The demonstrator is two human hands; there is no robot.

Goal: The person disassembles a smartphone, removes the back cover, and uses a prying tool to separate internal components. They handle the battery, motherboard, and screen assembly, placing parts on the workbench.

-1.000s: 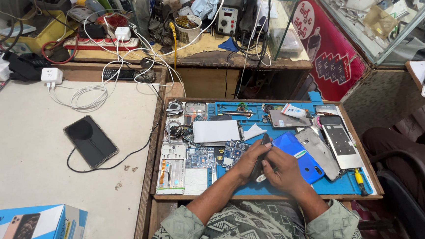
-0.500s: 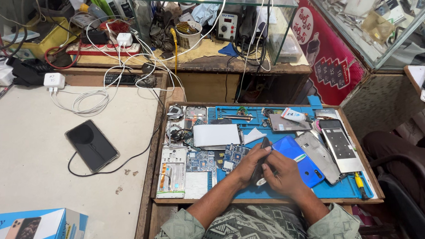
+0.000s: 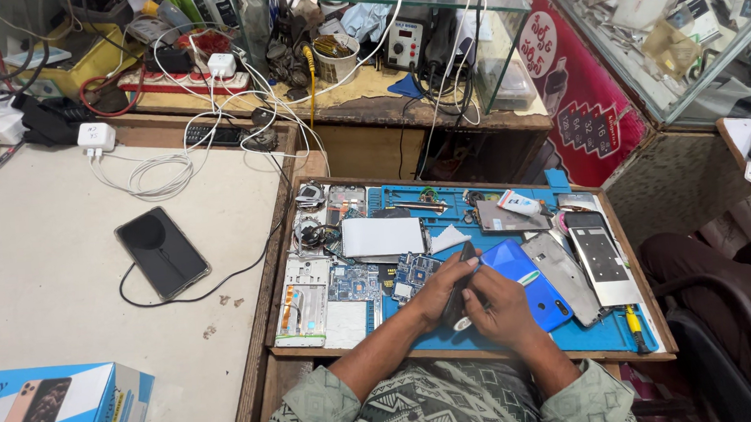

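Cluttered with phone parts, the wooden tray point(image 3: 284, 243) on the tabletop point(image 3: 50, 283) carries a blue work mat point(image 3: 574, 333). On it, at the near middle, both hands meet over a slim dark phone part point(image 3: 457, 295) standing on edge, tilted. Left hand point(image 3: 444, 287) curls around its upper end, fingers closed on it. Right hand point(image 3: 501, 309) clamps the lower end and pinches a small white tool point(image 3: 462, 323). Just beside them lies a blue back cover point(image 3: 532, 280).

Circuit boards point(image 3: 371, 282) lie left of the left hand point(image 3: 439, 290). A phone back point(image 3: 532, 281) lies right of the right hand point(image 3: 501, 309), on the mat point(image 3: 609, 337).
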